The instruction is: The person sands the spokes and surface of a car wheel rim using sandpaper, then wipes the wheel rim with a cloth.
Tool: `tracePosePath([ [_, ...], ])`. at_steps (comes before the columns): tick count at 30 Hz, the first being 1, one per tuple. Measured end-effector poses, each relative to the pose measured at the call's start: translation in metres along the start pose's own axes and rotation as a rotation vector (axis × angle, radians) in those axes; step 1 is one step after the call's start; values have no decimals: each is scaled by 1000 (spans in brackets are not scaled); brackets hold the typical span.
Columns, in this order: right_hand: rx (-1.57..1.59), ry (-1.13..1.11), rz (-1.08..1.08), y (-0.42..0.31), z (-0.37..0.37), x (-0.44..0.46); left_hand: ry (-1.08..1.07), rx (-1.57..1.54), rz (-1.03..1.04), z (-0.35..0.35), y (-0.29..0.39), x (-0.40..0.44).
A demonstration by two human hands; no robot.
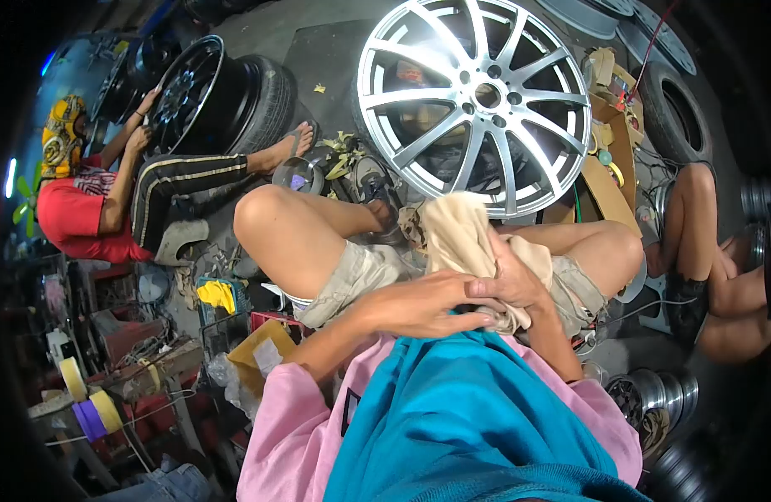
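Cloth (454, 230), cream, one piece: bunched above the lap, on the near side of the silver wheel (483, 117); contact between the two cannot be told. Judged light, soft and limp, not fragile — apt to fold or slide unless gathered, so best taken by its bunched middle.

Right grip (524, 280): closed on the cloth, thumb pointing left, fabric rising above and hanging below; some fingers hidden. Forearm comes up from the near right, leaning inward.

Left grip (429, 301): laid across from the left, back upward, fingers reaching right to meet the right grip; whether it pinches the cloth cannot be told. Forearm slants up from the near left, elbow bent.

Silver wheel: multi-spoked, beyond the knees — judged heavy, stiff and smooth, best held by its rim.

Surroundings: teal garment (469, 393), near; yellow cloth (218, 294), left; cardboard box (621, 155), far right.
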State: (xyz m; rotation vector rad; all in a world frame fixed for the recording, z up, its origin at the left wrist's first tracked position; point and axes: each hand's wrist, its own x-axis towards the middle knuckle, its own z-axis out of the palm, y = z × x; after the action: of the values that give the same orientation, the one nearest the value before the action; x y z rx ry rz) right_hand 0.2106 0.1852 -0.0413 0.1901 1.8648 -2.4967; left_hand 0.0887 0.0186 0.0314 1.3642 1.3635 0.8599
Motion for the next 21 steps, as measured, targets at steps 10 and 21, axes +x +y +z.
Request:
tracePosePath([
  [10, -781, 303, -365, -5, 8, 96, 644, 584, -168, -218, 13, -48],
  [21, -1367, 333, -357, 3, 53, 232, 545, 318, -366, -297, -65, -60],
])
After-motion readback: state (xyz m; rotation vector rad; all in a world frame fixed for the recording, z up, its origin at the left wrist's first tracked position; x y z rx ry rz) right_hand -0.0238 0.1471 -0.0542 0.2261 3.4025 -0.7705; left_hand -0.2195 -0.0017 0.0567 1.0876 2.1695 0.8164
